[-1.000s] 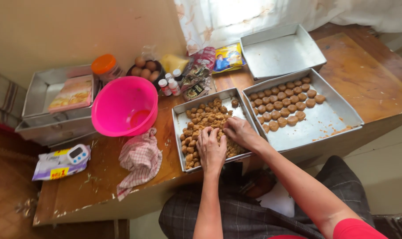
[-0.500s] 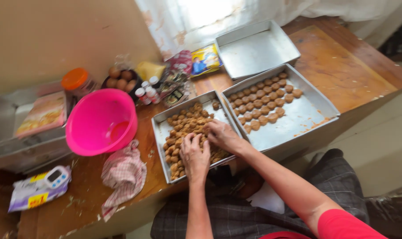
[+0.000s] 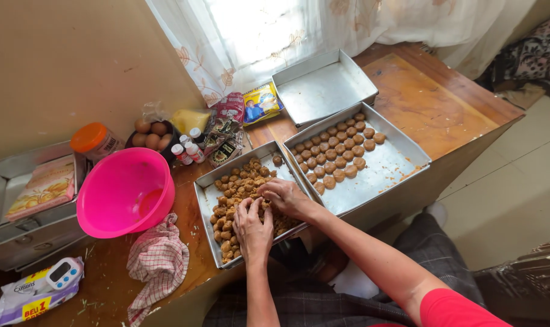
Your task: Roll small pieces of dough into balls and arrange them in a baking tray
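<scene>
Both hands (image 3: 269,212) in tray (image 3: 203,200) of dough pieces (image 3: 235,184), pink bowl (image 3: 125,192) beside

Both hands, left hand (image 3: 252,225) and right hand (image 3: 285,197), rest in the tray of dough pieces (image 3: 207,200) at the table's near edge. Right of it lies the tray of rolled balls (image 3: 389,169), an empty tray (image 3: 323,91) behind. The mixing bowl (image 3: 125,192) sits left, a cloth (image 3: 159,260) before it.

Bright window (image 3: 257,30) backlight, overexposed; sharp focus.
</scene>
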